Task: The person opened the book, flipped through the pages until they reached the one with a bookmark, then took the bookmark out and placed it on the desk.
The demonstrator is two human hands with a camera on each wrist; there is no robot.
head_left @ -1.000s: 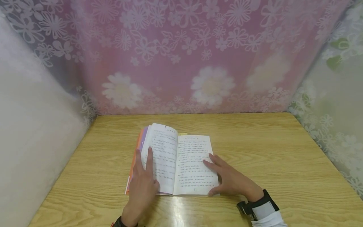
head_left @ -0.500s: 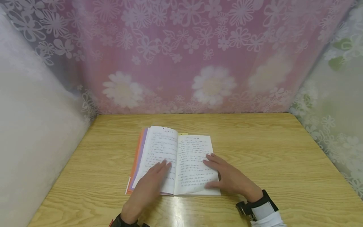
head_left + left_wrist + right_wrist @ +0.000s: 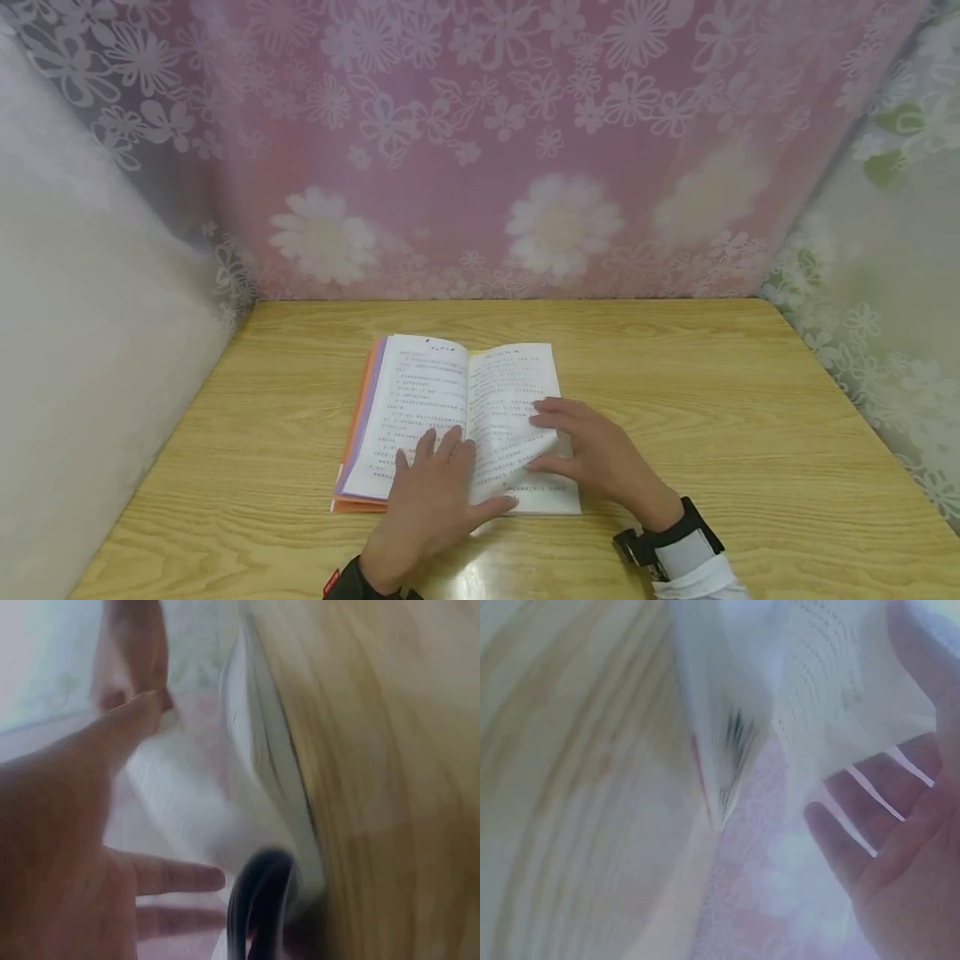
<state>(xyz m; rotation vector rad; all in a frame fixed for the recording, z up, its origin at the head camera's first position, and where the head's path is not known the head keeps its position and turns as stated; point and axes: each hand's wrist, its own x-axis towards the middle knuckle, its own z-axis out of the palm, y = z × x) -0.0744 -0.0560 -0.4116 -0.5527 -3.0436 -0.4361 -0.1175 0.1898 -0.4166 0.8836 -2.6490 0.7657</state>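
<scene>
An open book (image 3: 420,392) with printed pages lies on the table, orange and purple covers showing along its left edge. My right hand (image 3: 600,454) pinches the outer edge of a right-hand page (image 3: 510,408), which curves up off the pages below. In the right wrist view the right hand's fingers (image 3: 870,802) lie behind that page. Spread over the lower part of the book by the spine is my left hand (image 3: 435,500), its fingers extended on the left page and its thumb reaching across the bottom of the right one.
The book stands on a wood-grain table (image 3: 712,375). A pink floral curtain (image 3: 450,208) hangs behind the table's far edge, with pale cloth on both sides. Each wrist wears a black strap (image 3: 675,533).
My left hand has turned and shifted right from the left page's outer side towards the spine. My right hand has lifted the right page's edge, which now bends upward.
</scene>
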